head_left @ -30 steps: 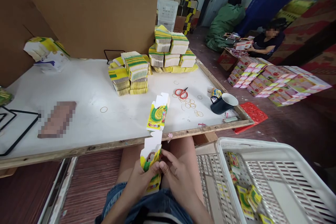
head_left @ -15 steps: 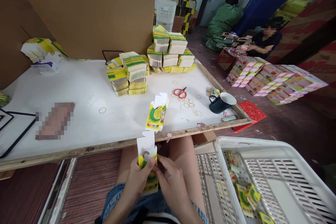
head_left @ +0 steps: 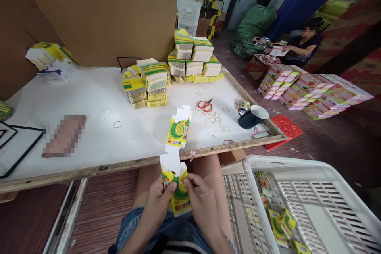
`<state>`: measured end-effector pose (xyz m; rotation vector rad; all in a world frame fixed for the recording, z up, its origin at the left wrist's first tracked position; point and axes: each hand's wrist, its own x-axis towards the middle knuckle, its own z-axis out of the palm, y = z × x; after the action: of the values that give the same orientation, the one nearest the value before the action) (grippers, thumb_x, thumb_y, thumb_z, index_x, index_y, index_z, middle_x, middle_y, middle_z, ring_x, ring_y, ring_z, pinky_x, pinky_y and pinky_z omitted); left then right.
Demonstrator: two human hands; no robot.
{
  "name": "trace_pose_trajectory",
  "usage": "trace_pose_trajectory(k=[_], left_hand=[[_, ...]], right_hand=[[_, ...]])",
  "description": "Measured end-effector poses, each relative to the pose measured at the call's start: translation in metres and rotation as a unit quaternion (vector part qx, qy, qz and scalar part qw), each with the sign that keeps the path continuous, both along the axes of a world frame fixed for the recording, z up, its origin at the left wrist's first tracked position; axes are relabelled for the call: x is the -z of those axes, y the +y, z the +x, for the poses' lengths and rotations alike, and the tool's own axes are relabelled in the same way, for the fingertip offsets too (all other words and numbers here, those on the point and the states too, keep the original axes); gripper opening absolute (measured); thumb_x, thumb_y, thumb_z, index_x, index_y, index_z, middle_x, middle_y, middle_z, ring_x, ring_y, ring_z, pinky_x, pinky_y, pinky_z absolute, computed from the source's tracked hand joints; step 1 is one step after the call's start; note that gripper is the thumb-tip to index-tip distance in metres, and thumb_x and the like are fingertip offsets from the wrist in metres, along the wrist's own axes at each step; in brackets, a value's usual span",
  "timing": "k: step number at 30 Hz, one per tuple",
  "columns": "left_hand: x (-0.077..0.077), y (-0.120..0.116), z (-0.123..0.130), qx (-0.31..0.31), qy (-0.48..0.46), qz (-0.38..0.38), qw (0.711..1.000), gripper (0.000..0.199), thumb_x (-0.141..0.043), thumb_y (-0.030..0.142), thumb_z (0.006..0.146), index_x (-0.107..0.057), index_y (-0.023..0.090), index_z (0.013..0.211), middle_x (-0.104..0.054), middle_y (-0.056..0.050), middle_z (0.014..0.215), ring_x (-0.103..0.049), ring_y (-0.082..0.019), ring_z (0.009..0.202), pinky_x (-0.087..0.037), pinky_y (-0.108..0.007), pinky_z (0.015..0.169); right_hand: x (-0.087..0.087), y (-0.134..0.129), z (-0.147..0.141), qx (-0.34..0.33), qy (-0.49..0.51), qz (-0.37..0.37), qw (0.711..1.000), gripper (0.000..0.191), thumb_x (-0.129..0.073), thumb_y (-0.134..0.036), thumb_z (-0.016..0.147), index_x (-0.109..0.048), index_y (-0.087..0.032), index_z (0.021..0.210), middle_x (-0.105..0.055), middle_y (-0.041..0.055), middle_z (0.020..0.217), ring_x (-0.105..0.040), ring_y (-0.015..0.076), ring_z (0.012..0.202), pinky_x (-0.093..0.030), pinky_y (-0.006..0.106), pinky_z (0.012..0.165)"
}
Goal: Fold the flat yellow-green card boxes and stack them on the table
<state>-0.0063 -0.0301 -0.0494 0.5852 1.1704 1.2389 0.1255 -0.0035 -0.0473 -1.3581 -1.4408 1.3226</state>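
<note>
Above my lap, just in front of the table edge, a yellow and green cardboard box [head_left: 181,190] is held with its white top flap standing up. My left hand [head_left: 160,196] grips its left side, thumb across the front. On the right side, the fingers of my right hand [head_left: 201,198] pinch the box. Another partly folded yellow box [head_left: 177,129] lies on the table right ahead, its white flaps sticking out at the far end. Behind it rise stacks of flat yellow cartons [head_left: 153,81].
Red-handled scissors [head_left: 205,105], several rubber bands [head_left: 215,117] and a dark mug [head_left: 253,117] occupy the table's right part. A white plastic basket [head_left: 297,162] with several small yellow boxes [head_left: 279,224] stands at my right. Farther back, a person [head_left: 302,45] sits behind stacked pink cartons [head_left: 297,83].
The held box has turned from narrow to wide, so its printed front now shows more. My right hand has shifted slightly right with it.
</note>
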Motion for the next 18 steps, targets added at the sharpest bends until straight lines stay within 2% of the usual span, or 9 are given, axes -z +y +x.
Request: trace_pose_trajectory(k=[3,6,10,12,15,18], left_hand=[[-0.002,-0.001,-0.001,-0.020,0.017,0.018,1.000,0.053,-0.074,0.032,0.075,-0.043,0.022,0.116,-0.073,-0.008,0.103,-0.070,-0.022,0.091,-0.053,-0.034,0.082],[-0.003,-0.006,-0.005,-0.019,0.050,0.030,0.998,0.059,-0.069,0.030,0.081,-0.029,0.026,0.124,-0.069,-0.009,0.112,-0.069,-0.023,0.096,-0.054,-0.036,0.083],[-0.010,-0.008,-0.015,0.055,0.080,0.073,0.993,0.056,-0.061,0.030,0.087,-0.031,0.025,0.133,-0.059,-0.014,0.131,-0.059,-0.027,0.117,-0.049,-0.039,0.094],[-0.015,-0.007,-0.022,0.099,0.079,0.087,0.988,0.055,-0.058,0.029,0.089,-0.032,0.024,0.137,-0.057,-0.014,0.133,-0.055,-0.028,0.122,-0.046,-0.039,0.098],[-0.020,-0.006,-0.029,0.155,0.079,0.092,0.980,0.051,-0.057,0.027,0.090,-0.036,0.026,0.136,-0.060,-0.011,0.130,-0.056,-0.027,0.120,-0.045,-0.037,0.098],[-0.021,-0.007,-0.031,0.204,0.064,0.103,0.971,0.045,-0.059,0.026,0.089,-0.041,0.027,0.131,-0.064,-0.008,0.120,-0.058,-0.024,0.114,-0.046,-0.035,0.093]], right_hand=[[0.003,0.002,0.004,0.011,0.030,-0.009,0.999,0.024,-0.056,-0.037,0.090,-0.064,-0.017,0.102,-0.070,0.0102,0.099,-0.066,0.0233,0.092,-0.054,0.031,0.079],[0.001,0.005,0.010,-0.021,0.101,-0.003,0.995,0.026,-0.059,-0.034,0.090,-0.055,-0.023,0.113,-0.068,0.0065,0.103,-0.065,0.0202,0.094,-0.053,0.030,0.082],[-0.007,0.007,0.016,-0.089,0.178,0.000,0.980,0.035,-0.061,-0.029,0.089,-0.049,-0.028,0.122,-0.063,0.0046,0.112,-0.061,0.0187,0.097,-0.050,0.031,0.085],[-0.011,0.008,0.019,-0.120,0.194,-0.013,0.974,0.039,-0.062,-0.028,0.089,-0.048,-0.030,0.125,-0.062,0.0041,0.113,-0.060,0.0186,0.098,-0.049,0.031,0.086],[-0.013,0.009,0.024,-0.153,0.187,-0.035,0.970,0.037,-0.063,-0.028,0.088,-0.052,-0.031,0.124,-0.062,0.0032,0.113,-0.059,0.0184,0.099,-0.047,0.030,0.087],[-0.011,0.010,0.032,-0.175,0.155,-0.042,0.971,0.025,-0.062,-0.030,0.089,-0.061,-0.027,0.114,-0.064,0.0032,0.106,-0.060,0.0178,0.094,-0.047,0.027,0.080]])
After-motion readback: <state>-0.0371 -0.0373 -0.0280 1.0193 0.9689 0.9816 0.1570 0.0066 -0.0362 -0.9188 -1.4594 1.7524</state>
